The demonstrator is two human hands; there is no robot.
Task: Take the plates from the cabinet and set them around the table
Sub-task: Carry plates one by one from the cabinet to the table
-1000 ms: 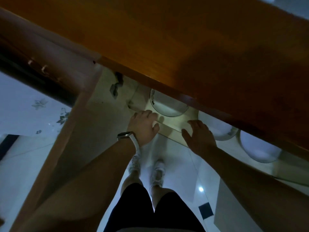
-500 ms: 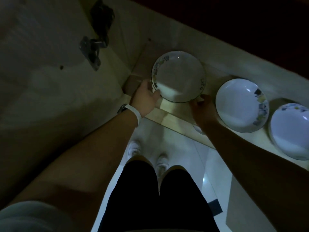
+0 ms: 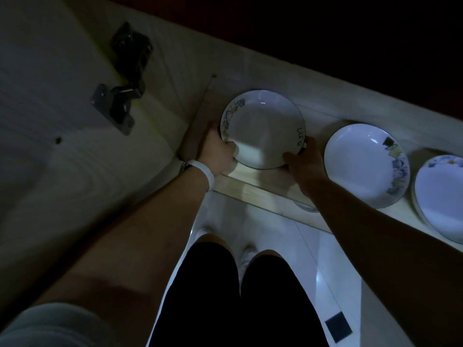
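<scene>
The only writing in view is a short string of dark characters on the inner right rim of the leftmost plate (image 3: 261, 128), just beside the right hand (image 3: 304, 169). It runs along the rim, turned sideways. In the dim light its letters cannot be read with any certainty.

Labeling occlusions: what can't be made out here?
Head view:
- Left plate: single or stacked unclear; left grip and right grip cover its near edge.
- Far-right plate: cut off by right frame edge.
- Round thing below shelf: mostly behind right forearm.
- Space behind plates: too dark.
</scene>
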